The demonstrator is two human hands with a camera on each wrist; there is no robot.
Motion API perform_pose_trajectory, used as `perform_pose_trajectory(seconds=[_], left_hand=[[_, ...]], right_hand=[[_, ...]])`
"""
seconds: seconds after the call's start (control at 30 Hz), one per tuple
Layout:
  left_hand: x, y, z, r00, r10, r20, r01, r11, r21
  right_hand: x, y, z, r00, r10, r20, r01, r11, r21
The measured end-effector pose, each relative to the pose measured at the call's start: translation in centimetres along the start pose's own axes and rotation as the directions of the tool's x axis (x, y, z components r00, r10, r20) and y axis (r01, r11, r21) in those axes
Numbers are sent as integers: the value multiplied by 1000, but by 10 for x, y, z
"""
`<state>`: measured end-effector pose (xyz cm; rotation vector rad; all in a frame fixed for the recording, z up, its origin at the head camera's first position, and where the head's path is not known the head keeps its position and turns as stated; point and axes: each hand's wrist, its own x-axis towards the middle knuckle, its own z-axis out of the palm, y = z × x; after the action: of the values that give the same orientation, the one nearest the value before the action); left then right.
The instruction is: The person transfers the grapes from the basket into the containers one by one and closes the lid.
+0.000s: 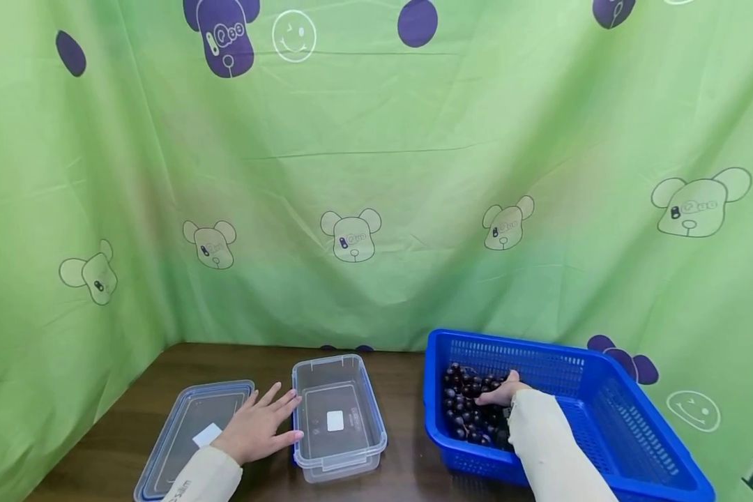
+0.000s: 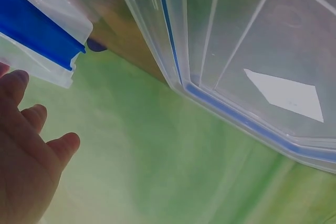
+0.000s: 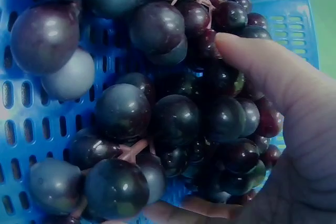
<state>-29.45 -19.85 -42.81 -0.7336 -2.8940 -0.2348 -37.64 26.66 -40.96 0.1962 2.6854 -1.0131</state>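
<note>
Dark purple grapes point(image 1: 467, 404) lie at the left end of a blue plastic basket point(image 1: 627, 425). My right hand point(image 1: 502, 392) reaches in among them. In the right wrist view its thumb point(image 3: 252, 56) presses on the grapes point(image 3: 176, 119) from one side, with fingers curled beneath, so it grips a bunch by the stems and fruit. My left hand point(image 1: 260, 427) is spread with fingers extended, fingertips right at the left rim of a clear plastic food container point(image 1: 339, 439). That container holds no fruit and shows a white label inside.
A clear lid with a blue seal point(image 1: 194, 411) lies left of the container, partly under my left forearm. The brown wooden table point(image 1: 404, 390) meets a green printed curtain point(image 1: 376, 293) at the back and left. The basket's slotted walls stand higher than the grapes.
</note>
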Motion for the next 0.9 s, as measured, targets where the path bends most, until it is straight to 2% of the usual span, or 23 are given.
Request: perform_pose_trajectory(seconds=[0.1, 0.37, 0.6, 0.9], left_hand=[[-1, 1, 0, 1000, 3, 4, -3, 1000, -8], [0, 3, -2, 1000, -3, 20, 4, 1000, -27], [1, 4, -2, 999, -9, 38, 11, 999, -50], [1, 1, -2, 1000, -14, 21, 15, 998, -58]], right_hand=[[4, 3, 3, 999, -20, -41, 19, 1000, -23], [14, 9, 10, 998, -50, -38, 51, 998, 33], [11, 11, 2, 997, -77, 16, 75, 993, 87], [15, 10, -4, 993, -121, -15, 121, 983, 137]])
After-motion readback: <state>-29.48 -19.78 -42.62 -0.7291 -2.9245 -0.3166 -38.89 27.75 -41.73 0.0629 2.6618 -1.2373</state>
